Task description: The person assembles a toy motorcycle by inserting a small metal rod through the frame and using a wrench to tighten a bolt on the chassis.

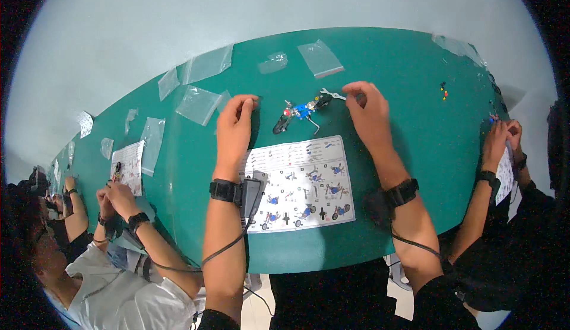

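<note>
A small toy motorcycle [301,110] with a blue body and black wheels lies on the green table between my hands. A small silver wrench [332,94] lies at its far right wheel, its other end close to my right fingertips; I cannot tell whether they touch it. My right hand [369,109] is loosely curved, with a gap between thumb and forefinger. To the left of the motorcycle, my left hand [236,125] rests with its fingers bent and thumb apart, holding nothing that shows. A printed instruction sheet [297,187] with pictures of motorcycle parts lies between my forearms.
Clear plastic bags [199,104] lie across the left and far side of the table [404,81]. Tiny coloured pieces [444,92] sit at the far right. Co-workers' hands [119,199] are busy on both sides. A black cable [225,248] runs along my left forearm.
</note>
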